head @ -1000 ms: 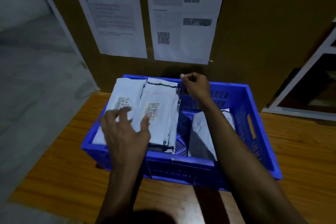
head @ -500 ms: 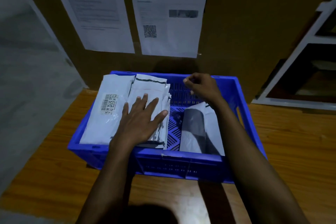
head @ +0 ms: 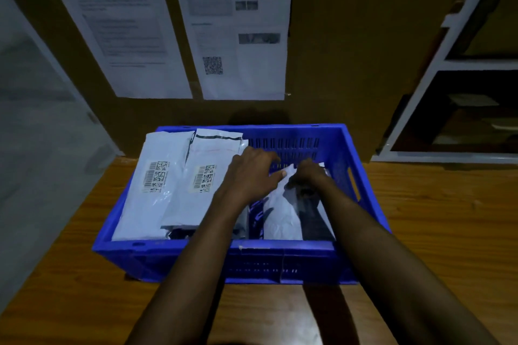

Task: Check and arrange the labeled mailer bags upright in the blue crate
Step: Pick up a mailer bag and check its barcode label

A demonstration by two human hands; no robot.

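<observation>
Wooden table (head: 437, 232) carries blue crate (head: 280, 258), sitting directly on tabletop near wall.

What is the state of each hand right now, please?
Left hand: open, thumb touching the right mailer bag.
Right hand: gripping that bag's top edge.

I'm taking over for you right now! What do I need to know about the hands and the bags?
Left hand: thumb touches the top of the loose bag; grip unclear.
Right hand: fingers curl on the loose bag, slumped in the right side of the blue crate.
Done: outer labeled bag and inner labeled bag lean upright at the left.
Left: check the loose bag, stand it beside them.
</observation>
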